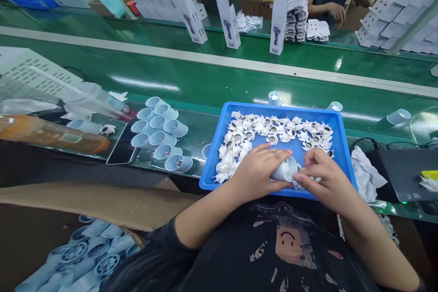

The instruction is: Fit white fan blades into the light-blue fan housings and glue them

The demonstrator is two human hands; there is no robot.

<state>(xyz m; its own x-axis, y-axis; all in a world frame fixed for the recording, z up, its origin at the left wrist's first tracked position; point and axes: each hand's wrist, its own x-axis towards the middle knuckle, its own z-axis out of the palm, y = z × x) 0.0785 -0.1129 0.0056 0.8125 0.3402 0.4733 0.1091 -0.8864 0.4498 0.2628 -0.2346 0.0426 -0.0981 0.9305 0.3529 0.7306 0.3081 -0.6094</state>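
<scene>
My left hand (256, 169) is wrapped round a pale blue plastic tube (284, 169), held on its side over the near edge of a blue tray (215, 155). My right hand (323, 175) pinches a small white fan impeller (298, 181) at the tube's open end. Several white impellers (273, 134) lie loose in the tray. A group of the same pale blue tubes (160, 134) stands on the bench to the left of the tray.
A green conveyor belt (205, 82) runs across behind the tray, with white product boxes (229, 23) standing on it. Two people work at the far side. A cardboard box of tubes (92, 255) sits low left. A black device (404, 171) and white wrapping lie right.
</scene>
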